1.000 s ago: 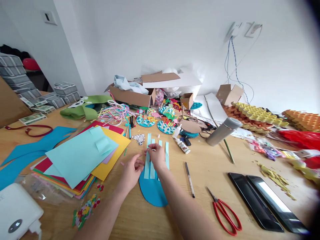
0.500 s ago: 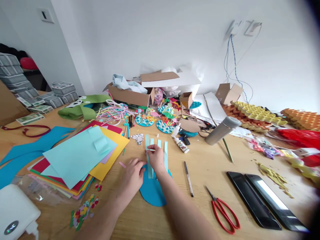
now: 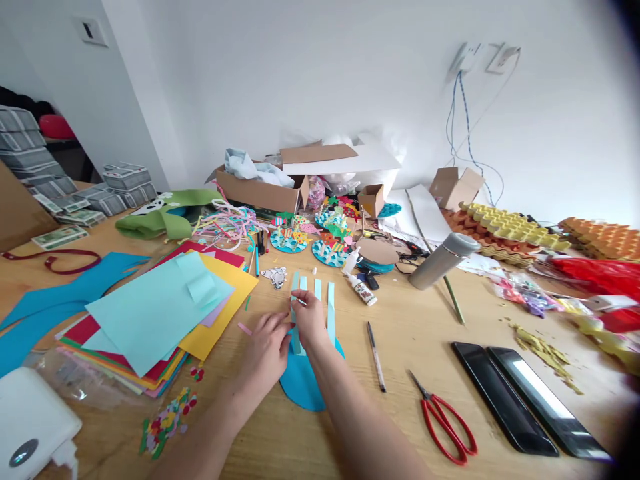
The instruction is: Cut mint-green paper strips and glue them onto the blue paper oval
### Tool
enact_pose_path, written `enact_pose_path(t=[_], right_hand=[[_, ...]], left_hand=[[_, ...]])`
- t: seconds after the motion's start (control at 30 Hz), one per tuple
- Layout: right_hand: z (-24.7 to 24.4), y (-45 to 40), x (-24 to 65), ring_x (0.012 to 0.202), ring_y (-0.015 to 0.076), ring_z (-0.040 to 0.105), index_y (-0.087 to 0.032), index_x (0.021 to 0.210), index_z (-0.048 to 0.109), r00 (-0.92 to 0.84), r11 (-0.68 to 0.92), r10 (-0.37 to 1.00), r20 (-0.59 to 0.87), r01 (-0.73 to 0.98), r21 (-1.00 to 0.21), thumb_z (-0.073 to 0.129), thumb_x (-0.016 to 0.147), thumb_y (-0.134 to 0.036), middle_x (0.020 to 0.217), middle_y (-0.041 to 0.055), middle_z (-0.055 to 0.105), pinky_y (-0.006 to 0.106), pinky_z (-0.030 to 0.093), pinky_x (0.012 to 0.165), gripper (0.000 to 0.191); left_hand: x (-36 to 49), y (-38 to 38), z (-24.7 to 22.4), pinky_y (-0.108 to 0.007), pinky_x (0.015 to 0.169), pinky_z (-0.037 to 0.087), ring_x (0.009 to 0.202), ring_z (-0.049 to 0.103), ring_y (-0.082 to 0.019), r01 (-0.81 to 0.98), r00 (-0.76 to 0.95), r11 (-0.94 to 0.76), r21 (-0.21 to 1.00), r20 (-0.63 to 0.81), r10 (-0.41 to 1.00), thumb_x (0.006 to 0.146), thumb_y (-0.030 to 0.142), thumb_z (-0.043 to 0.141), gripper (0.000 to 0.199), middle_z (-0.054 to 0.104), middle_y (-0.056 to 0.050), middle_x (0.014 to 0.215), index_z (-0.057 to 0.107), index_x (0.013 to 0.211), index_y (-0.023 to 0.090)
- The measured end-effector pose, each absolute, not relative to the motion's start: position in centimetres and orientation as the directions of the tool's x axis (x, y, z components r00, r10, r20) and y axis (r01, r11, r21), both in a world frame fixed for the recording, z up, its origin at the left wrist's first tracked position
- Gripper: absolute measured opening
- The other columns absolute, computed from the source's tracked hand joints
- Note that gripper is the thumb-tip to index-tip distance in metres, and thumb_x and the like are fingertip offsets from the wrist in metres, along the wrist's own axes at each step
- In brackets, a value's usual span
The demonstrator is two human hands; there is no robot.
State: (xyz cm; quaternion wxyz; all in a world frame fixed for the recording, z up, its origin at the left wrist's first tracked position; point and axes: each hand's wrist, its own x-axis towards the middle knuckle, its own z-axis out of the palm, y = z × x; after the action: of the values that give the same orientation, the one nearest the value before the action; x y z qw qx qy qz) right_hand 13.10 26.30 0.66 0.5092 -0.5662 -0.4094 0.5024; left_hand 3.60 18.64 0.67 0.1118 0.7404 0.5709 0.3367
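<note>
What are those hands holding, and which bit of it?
The right hand pinches something small and whitish in its fingertips, over the leftmost pale-green paper strip. I can't tell what, or which part. Whether the left hand holds anything is unclear.

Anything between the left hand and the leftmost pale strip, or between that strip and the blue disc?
Nothing visible blocks the left hand; its fingertips are beside the leftmost pale strip. That strip's lower end overlaps the blue disc, no obstacle seen. The right hand hides part of the area.

White wall (image 3: 240, 80); outlets (image 3: 500, 59); wooden table (image 3: 400, 360).
</note>
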Motion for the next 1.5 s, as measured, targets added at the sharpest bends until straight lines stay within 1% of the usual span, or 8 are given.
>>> enact_pose_path(t=[0.53,0.73,0.97,1.1,1.17,1.23,1.33,1.5], right_hand=[[0.0,27.0,13.1,0.054,0.0154,0.057,-0.023,0.078,0.053,0.115,-0.215,0.962,-0.248,-0.242,-0.946,0.054,0.056,-0.021,0.069,-0.0001,0.063,0.026,0.042,0.045,0.022],[0.2,26.8,13.1,0.064,0.0172,0.062,-0.023,0.08,0.055,0.136,-0.175,0.97,-0.202,-0.186,-0.967,0.054,0.061,-0.023,0.073,0.0014,0.065,0.027,0.048,0.054,0.019],[2.2,25.7,14.5,0.083,0.0218,0.065,-0.019,0.088,0.064,0.127,-0.084,0.988,-0.087,-0.031,-0.996,0.056,0.07,-0.025,0.083,0.0054,0.07,0.033,0.052,0.074,0.02],[4.0,23.8,18.6,0.114,0.0244,0.055,-0.019,0.091,0.069,0.114,0.059,0.991,0.07,0.099,-0.993,0.055,0.08,-0.026,0.115,0.0097,0.066,0.039,0.042,0.098,0.019],[3.9,22.4,21.1,0.114,0.0262,0.055,-0.02,0.096,0.069,0.017,0.277,0.952,0.306,0.382,-0.882,0.049,0.088,-0.027,0.117,0.011,0.063,0.044,0.042,0.097,0.023],[3.0,20.9,23.2,0.114,0.0269,0.053,-0.022,0.1,0.069,-0.111,0.401,0.906,0.408,0.536,-0.743,0.047,0.091,-0.025,0.117,0.0111,0.063,0.047,0.044,0.095,0.024],[1.2,19.0,24.9,0.122,0.0266,0.047,-0.025,0.11,0.066,-0.262,0.487,0.868,0.423,0.617,-0.618,0.041,0.094,-0.018,0.121,0.0105,0.06,0.05,0.044,0.098,0.031],[0.4,18.3,25.5,0.134,0.0276,0.033,-0.029,0.123,0.06,-0.389,0.538,0.842,0.374,0.653,-0.534,0.04,0.094,-0.013,0.135,0.0082,0.05,0.052,0.042,0.104,0.038]], left_hand=[[3.4,18.8,0.2,-0.044,0.096,0.05,0.112,0.055,-0.025,0.799,0.167,-0.371,0.474,0.417,0.893,0.085,0.002,0.044,0.037,0.067,-0.007,0.117,0.068,0.105,0.021],[3.4,18.7,0.2,-0.046,0.093,0.05,0.111,0.056,-0.027,0.807,0.211,-0.379,0.453,0.378,0.902,0.084,0.003,0.046,0.034,0.069,-0.007,0.112,0.071,0.099,0.02],[3.2,18.6,0.0,-0.043,0.094,0.05,0.109,0.059,-0.026,0.815,0.264,-0.387,0.432,0.318,0.91,0.08,-0.002,0.05,0.034,0.072,-0.006,0.108,0.073,0.09,0.02],[3.2,18.5,0.3,-0.043,0.096,0.05,0.112,0.058,-0.026,0.818,0.264,-0.377,0.435,0.298,0.917,0.082,0.0,0.051,0.031,0.07,-0.007,0.113,0.073,0.096,0.018],[3.2,18.4,0.5,-0.043,0.097,0.05,0.114,0.057,-0.026,0.819,0.251,-0.363,0.445,0.292,0.923,0.085,0.003,0.051,0.03,0.068,-0.008,0.118,0.072,0.101,0.017],[3.2,18.3,0.7,-0.043,0.097,0.05,0.116,0.056,-0.025,0.823,0.227,-0.34,0.455,0.284,0.931,0.086,0.006,0.051,0.03,0.066,-0.008,0.121,0.071,0.104,0.018],[3.1,18.2,0.8,-0.044,0.097,0.049,0.115,0.057,-0.025,0.839,0.19,-0.303,0.452,0.278,0.942,0.088,0.009,0.05,0.03,0.065,-0.007,0.122,0.069,0.108,0.02],[2.5,18.4,1.0,-0.045,0.097,0.05,0.113,0.059,-0.025,0.852,0.173,-0.271,0.449,0.248,0.953,0.087,0.011,0.052,0.029,0.067,-0.009,0.12,0.068,0.11,0.019]])
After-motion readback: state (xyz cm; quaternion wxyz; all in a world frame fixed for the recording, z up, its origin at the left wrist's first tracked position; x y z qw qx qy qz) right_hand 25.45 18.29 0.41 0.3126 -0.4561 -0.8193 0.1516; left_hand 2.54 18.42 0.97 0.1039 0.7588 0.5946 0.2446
